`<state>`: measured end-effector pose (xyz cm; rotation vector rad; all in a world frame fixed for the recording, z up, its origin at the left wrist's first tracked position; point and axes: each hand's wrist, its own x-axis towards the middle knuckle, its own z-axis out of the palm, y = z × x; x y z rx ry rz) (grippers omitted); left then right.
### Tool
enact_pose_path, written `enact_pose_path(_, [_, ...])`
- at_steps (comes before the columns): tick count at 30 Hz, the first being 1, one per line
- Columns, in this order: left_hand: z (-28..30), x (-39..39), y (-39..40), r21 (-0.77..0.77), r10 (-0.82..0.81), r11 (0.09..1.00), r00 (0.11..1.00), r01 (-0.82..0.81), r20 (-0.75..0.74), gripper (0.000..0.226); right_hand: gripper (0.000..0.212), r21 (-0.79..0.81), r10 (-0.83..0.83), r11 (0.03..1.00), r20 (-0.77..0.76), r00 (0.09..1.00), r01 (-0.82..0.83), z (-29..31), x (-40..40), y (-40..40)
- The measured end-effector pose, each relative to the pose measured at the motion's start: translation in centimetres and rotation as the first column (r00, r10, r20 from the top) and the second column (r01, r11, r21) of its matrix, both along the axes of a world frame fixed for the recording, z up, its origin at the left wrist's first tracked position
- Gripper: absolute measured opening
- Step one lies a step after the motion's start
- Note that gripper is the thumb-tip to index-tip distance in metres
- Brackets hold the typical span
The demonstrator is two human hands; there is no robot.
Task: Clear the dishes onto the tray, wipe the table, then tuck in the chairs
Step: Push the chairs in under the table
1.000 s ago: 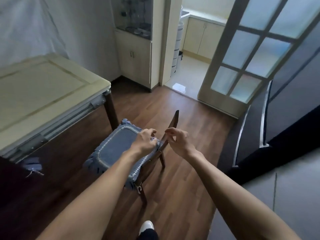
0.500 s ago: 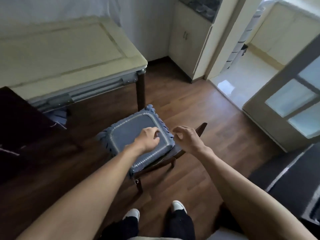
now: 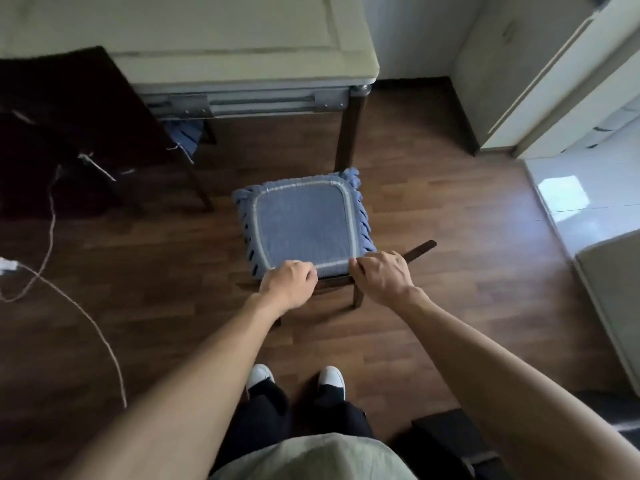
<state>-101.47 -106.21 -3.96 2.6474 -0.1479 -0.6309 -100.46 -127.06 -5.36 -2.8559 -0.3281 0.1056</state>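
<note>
— Where's the chair (image 3: 420, 249)?
— Near the bench (image 3: 221, 69), seat facing its right leg, not tucked under.
— Hands?
— Left hand (image 3: 289, 280) and right hand (image 3: 381, 277) curl around its backrest, beside the blue cushion (image 3: 303, 223)
— Any writing?
— None readable

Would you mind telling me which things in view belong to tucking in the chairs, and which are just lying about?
Part of the job:
chair with the blue cushion, its back rail in the grip of the left hand and right hand
table
second chair, at the table's left

Just lying about:
white cable on the floor
cabinet by the wall
</note>
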Motion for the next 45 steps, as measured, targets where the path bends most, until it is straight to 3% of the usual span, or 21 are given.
enact_pose_path(7, [-0.7,-0.8,-0.5,0.173,0.02,0.983,0.969,-0.064,0.245,0.049,0.046,-0.047,0.019,0.999,0.105,0.994,-0.014,-1.0,0.7,0.6])
enact_pose_path(17, [-0.2,4.5,0.6,0.23,0.117,0.957,0.96,-0.178,0.256,0.031,0.037,0.013,-0.023,1.0,0.103,0.994,0.022,-1.3,6.4,2.4])
enact_pose_path(28, [-0.7,18.8,5.9,0.245,0.126,0.95,0.955,-0.194,0.27,0.031,0.039,0.012,-0.039,0.999,0.137,0.99,0.037,-1.5,20.5,7.7])
enact_pose_path(45, [-0.8,43.1,15.7,0.229,0.091,0.96,0.954,-0.16,0.286,0.032,0.04,-0.041,-0.081,0.996,0.025,0.996,0.082,-0.6,44.2,17.6])
